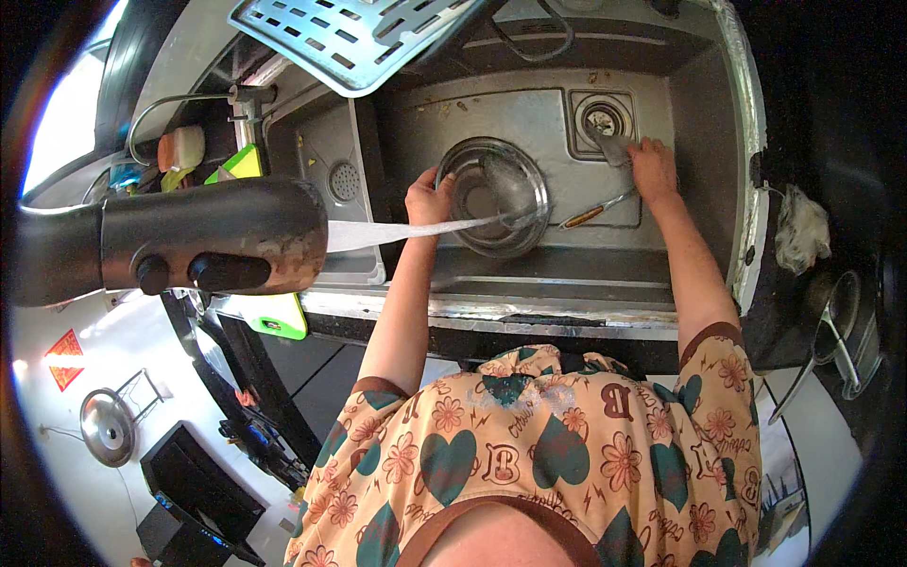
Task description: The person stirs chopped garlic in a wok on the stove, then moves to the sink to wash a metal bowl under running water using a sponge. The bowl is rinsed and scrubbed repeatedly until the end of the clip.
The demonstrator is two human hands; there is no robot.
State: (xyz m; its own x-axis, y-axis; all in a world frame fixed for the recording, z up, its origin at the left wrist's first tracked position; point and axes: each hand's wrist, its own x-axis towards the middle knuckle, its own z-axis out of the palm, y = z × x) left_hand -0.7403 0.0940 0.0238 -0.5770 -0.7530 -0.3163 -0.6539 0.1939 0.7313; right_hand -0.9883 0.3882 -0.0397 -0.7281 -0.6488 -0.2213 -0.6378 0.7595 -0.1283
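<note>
My left hand (430, 198) grips the left rim of a round steel basin (466, 236) standing on the sink floor. A stream of water (378, 232) runs from the dark tap (217, 236) into the basin. Close to the drain (602, 120), my right hand (654, 172) has its fingers closed on a grey cloth-like piece (614, 149); its exact kind is unclear. Between that hand and the basin lies a thin tool with a brown handle (584, 216), its metal end reaching toward my right wrist.
The dark sink (704, 189) has a smaller left compartment with a round strainer (344, 180). A slotted tray (354, 42) juts over the far edge. A crumpled plastic bag (803, 230) and metal ladles (831, 326) are on the right; a green-edged board (279, 317) is at the left front.
</note>
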